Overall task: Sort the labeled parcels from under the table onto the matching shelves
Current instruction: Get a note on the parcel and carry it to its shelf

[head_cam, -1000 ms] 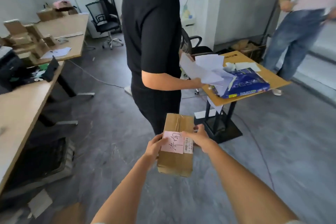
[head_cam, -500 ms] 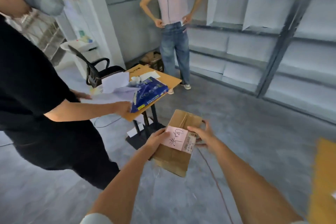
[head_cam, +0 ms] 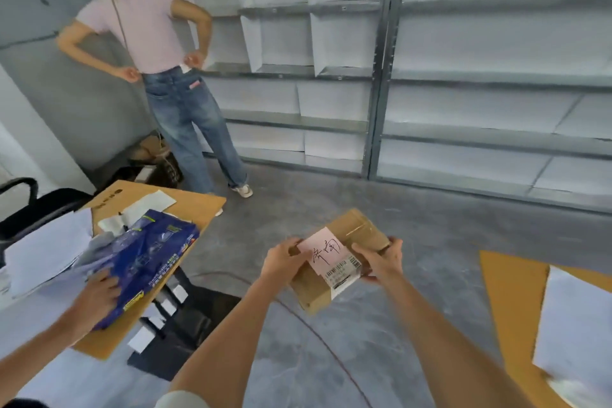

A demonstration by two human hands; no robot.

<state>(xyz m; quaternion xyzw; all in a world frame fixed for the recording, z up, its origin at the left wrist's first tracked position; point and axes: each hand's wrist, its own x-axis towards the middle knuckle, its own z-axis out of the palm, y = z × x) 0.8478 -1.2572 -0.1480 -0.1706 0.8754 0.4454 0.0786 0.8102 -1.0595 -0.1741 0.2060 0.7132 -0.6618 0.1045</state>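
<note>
Head view, nearest first: our two forearms reach forward and meet on the parcel point(head_cam: 337, 258), a brown taped carton held in the air above the grey floor point(head_cam: 414, 242). Our left hand point(head_cam: 283, 260) is curled round its near left edge, thumb on top by the pink label point(head_cam: 326, 250); our right hand point(head_cam: 381, 263) is wrapped round the right side, fingers closed against the cardboard — so both have a firm hold. The label faces up with handwritten characters and a barcode strip below, which we judge we are reading. That puts us in the carry step, parcel picked and not yet shelved. To our left stands a small wooden surface point(head_cam: 198, 205) with loose papers and a blue packet point(head_cam: 145, 255) under another person's hand. Beyond it someone in jeans point(head_cam: 188, 116) stands by the wall. Furthest off are the grey metal shelves point(head_cam: 463, 83) — no shelf markings are legible from here. Next, we think, calls for walking closer, finding the matching bay, and setting the parcel flat inside.
</note>
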